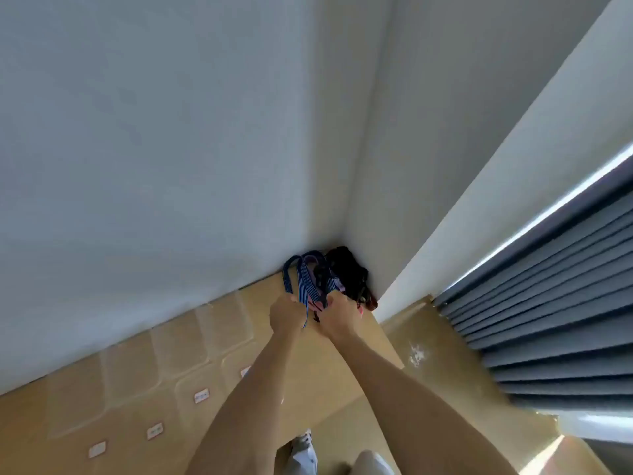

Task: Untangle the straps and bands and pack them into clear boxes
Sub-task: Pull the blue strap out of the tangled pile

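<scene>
A tangle of straps [317,275], blue-striped, dark and pinkish, is held up above the far corner of the tan table [363,365]. My left hand [286,315] grips a blue striped strap whose end hangs below the fist. My right hand [337,315] grips the dark and pink part of the same tangle. More dark straps [349,272] lie piled in the wall corner behind. Several clear boxes [191,341] with small white labels stand in a row on the table's left side.
White walls meet right behind the pile. A grey pleated curtain [555,320] hangs at the right, with light along its edge. Below the table edge I see my legs and a shoe [303,440] on the floor.
</scene>
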### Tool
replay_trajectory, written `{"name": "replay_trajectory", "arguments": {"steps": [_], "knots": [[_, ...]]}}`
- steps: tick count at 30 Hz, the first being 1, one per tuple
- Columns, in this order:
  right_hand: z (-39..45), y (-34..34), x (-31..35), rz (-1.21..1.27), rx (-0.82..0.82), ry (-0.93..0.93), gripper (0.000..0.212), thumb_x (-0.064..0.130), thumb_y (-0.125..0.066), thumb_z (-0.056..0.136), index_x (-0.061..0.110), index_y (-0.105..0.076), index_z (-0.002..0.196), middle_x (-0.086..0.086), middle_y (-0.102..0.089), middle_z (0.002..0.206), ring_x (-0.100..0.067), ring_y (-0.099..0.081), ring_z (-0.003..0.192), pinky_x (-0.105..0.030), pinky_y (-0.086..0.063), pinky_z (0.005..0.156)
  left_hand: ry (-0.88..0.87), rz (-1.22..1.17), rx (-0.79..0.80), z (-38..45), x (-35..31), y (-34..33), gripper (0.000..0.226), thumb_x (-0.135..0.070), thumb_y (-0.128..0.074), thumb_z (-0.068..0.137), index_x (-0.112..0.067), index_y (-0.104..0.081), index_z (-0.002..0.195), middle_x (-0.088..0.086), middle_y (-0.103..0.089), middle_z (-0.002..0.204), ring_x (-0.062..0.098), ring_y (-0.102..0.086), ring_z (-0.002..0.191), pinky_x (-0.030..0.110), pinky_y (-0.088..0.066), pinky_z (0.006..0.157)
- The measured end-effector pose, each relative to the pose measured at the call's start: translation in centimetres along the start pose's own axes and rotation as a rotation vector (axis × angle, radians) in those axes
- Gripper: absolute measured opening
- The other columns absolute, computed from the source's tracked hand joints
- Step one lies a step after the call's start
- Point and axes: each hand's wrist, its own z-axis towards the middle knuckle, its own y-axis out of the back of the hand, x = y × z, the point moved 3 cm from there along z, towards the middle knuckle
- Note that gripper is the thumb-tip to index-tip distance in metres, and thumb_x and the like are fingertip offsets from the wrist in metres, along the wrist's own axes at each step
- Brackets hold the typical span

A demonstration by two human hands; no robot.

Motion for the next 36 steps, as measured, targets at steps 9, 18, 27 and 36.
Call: {"name": "replay_trajectory", "arguments": {"steps": [9,18,27,36], "knots": [[8.1,-1.3,1.0,0.102,-0.047,-0.149,0.049,-0.003,-0.049,0.081,0.012,-0.061,0.126,-0.011,-0.067,0.110,-0.026,-0.058,0.089,-0.032,-0.042,0.071,0.095,0.047,0.207,8.1,-0.8,-2.5,0.014,0.004,-0.057,0.080,-0.003,-0.054,0.069,0.007,-0.050,0.060,0.020,-0.043,0.053,0.027,-0.035,0.053],[9.3,-1.7,1.3,0.188,0.022,-0.209,0.041,-0.002,-0.049,0.084,0.014,-0.067,0.116,-0.010,-0.068,0.110,-0.030,-0.063,0.103,-0.032,-0.046,0.075,0.267,-0.092,0.158,9.7,-1.2,-3.0,0.029,-0.003,-0.063,0.083,-0.009,-0.041,0.065,0.005,-0.042,0.059,0.019,-0.040,0.052,0.026,-0.025,0.047],[10.8,-1.1,3.1,0.076,0.075,0.001,0.036,0.006,-0.064,0.081,0.018,-0.072,0.114,-0.006,-0.072,0.105,-0.028,-0.066,0.097,-0.038,-0.056,0.075,-0.016,0.144,0.119,10.1,-3.3,-1.0,0.032,0.001,-0.054,0.076,-0.016,-0.036,0.056,0.002,-0.037,0.054,0.019,-0.032,0.051,0.028,-0.021,0.049],[10.4,1.8,6.0,0.234,-0.040,0.347,0.030,-0.011,-0.062,0.078,0.006,-0.068,0.102,-0.012,-0.065,0.090,-0.022,-0.056,0.083,-0.039,-0.050,0.074,-0.370,-0.079,0.229,5.7,-10.2,8.8,0.039,0.003,-0.054,0.073,-0.027,-0.043,0.050,-0.008,-0.028,0.052,0.013,-0.024,0.055,0.031,-0.018,0.057]]}}
